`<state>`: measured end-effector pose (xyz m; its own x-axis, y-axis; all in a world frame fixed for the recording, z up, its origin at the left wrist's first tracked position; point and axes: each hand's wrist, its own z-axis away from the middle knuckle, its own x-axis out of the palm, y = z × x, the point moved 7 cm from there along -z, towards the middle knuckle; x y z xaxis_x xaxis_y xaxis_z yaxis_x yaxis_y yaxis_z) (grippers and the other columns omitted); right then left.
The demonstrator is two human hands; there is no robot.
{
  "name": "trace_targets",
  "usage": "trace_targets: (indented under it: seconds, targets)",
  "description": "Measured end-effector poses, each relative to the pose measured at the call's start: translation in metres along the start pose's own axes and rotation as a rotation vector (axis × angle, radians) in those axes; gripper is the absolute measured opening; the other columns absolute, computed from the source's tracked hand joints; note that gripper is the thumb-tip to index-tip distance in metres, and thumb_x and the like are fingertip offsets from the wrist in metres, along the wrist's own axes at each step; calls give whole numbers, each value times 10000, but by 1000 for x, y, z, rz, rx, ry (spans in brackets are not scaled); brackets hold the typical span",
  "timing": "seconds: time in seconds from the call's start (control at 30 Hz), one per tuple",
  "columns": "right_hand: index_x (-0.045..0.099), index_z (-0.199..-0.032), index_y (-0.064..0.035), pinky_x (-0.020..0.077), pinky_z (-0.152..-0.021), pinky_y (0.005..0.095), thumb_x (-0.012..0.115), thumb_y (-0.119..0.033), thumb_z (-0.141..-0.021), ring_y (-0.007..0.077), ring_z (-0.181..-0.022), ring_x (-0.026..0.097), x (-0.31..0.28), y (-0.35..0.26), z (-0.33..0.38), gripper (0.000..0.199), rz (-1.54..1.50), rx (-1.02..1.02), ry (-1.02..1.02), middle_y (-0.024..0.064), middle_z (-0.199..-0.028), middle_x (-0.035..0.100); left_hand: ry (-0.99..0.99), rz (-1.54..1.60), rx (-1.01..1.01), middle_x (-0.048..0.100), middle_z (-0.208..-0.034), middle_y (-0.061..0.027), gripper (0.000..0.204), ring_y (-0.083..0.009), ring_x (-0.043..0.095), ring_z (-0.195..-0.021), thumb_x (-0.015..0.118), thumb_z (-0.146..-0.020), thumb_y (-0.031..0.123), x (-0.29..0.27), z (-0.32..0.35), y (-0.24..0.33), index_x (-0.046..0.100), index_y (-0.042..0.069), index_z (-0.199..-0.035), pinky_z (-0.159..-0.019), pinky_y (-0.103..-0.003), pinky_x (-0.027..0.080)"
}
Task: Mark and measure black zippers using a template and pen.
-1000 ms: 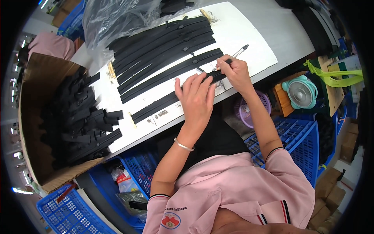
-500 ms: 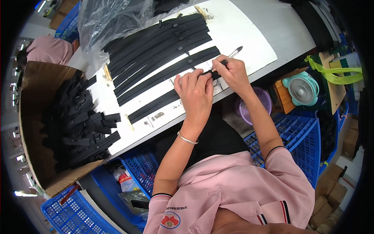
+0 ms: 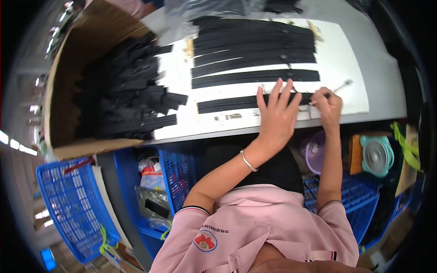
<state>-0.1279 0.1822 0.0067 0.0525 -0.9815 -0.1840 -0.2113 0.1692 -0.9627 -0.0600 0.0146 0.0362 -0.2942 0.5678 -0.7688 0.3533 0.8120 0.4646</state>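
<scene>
One left hand point(image 3: 278, 119), fingers spread apart, lies over one black strip point(image 3: 232, 104) near the front edge of one white board point(image 3: 348, 57), while one right hand point(image 3: 328, 105) clamps one pen point(image 3: 342, 86) at the strip's right end. One separate strip point(image 3: 255, 78) lies just beyond; farther strips point(image 3: 246, 38) overlap, too close to count. One box point(image 3: 70, 77) stands left, one fan point(image 3: 377, 154) right.
</scene>
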Motion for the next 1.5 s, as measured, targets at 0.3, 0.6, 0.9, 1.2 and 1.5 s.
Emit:
trace_targets:
  seconds: [0.3, 0.6, 0.9, 1.2, 1.5]
  targets:
    - [697, -891, -5, 407, -604, 205, 619, -84, -1006, 52, -665, 537, 1, -4, 3, 160, 3, -107, 141, 26, -838, 686, -131, 58, 31, 438, -1536, -230, 504, -402, 321, -1488, 633, -990, 321, 9, -27, -46, 579, 53, -1414, -1110, -786, 110]
    - [717, -1134, -27, 375, -561, 192, 604, -159, -1049, 35, -633, 487, 6, -2, -2, 194, 64, -62, 92, 15, -808, 658, -22, 186, -70, 507, -1501, -206, 382, -391, 347, -1491, 629, -985, 152, -56, 21, -86, 627, 38, -1350, -1234, -597, 116]
    - [709, -1166, -44, 334, -544, 194, 584, -186, -1064, 33, -614, 439, 12, -2, -5, 215, 45, -41, 45, 1, -761, 610, 57, -591, -432, 573, -1417, -143, 460, -363, 407, -1445, 553, -879, -61, -190, 138, -198, 635, 47, -1319, -1229, -612, 153]
    - [706, -1156, -39, 340, -554, 195, 585, -197, -1066, 34, -618, 439, 10, 4, -5, 217, 37, -4, 55, -5, -754, 598, 194, -511, -310, 673, -1190, -57, 220, -272, 561, -1281, 662, -920, 54, -190, 117, -193, 684, 80, -1137, -1221, -546, 227]
    - [696, -1210, -18, 539, -862, 317, 593, -146, -1040, 182, -945, 692, 42, -24, 18, 237, 143, -78, 60, 87, -984, 746, 85, -84, -59, 632, -1272, -101, 280, -313, 531, -1323, 685, -906, 78, -61, 43, -81, 653, 51, -1183, -1196, -602, 226]
